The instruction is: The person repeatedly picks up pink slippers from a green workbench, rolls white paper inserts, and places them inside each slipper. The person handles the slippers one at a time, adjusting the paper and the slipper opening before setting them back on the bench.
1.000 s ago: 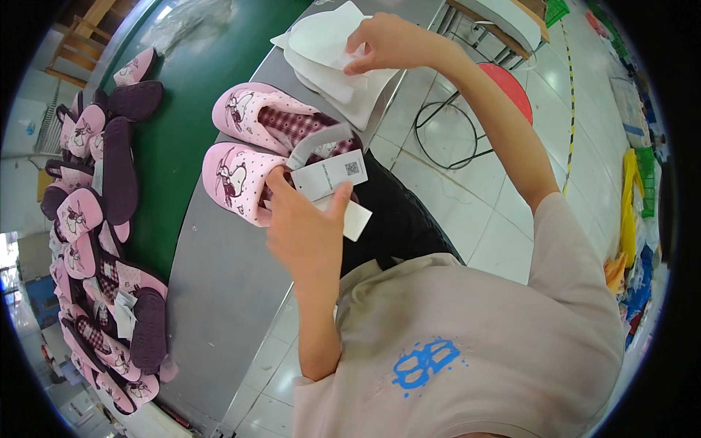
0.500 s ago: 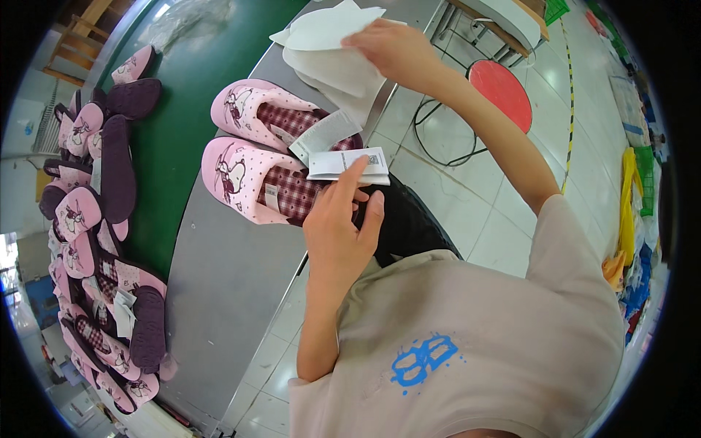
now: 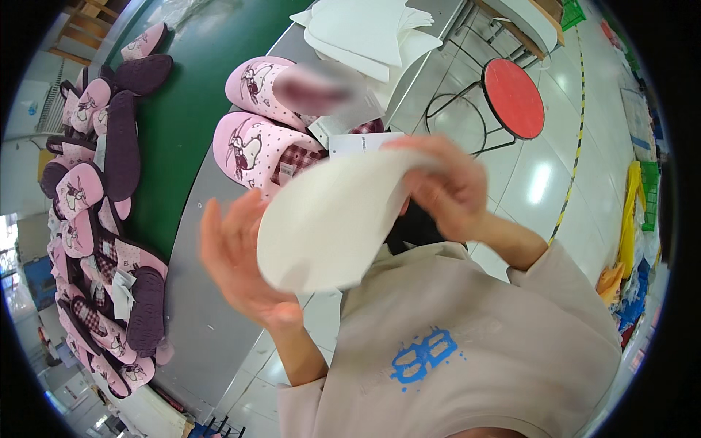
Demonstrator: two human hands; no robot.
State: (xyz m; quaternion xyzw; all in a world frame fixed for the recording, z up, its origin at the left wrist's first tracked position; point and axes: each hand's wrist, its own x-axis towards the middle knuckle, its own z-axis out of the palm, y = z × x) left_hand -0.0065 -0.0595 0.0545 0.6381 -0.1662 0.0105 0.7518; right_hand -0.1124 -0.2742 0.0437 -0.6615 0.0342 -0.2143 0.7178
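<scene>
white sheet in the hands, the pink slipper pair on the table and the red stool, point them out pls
white sheet (image 3: 328,226), head view, middle of its curved face
pink slipper pair (image 3: 252,146), head view, toe of the nearer slipper
red stool (image 3: 513,97), head view, middle of the round seat

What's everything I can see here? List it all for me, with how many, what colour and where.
white sheet: one, white, curved, held up between both hands
pink slippers: two, pink with checked lining, side by side on the grey table
grey table: one, grey, under the hands
stack of white sheets: several, white, far end of the table
green belt: one, green, left of the table
heap of slippers: many, pink and dark purple, along the belt's left edge
stool: one, red seat, on the tiled floor to the right
left hand: open, blurred, against the sheet's lower left
right hand: gripping the sheet's upper right edge
</scene>
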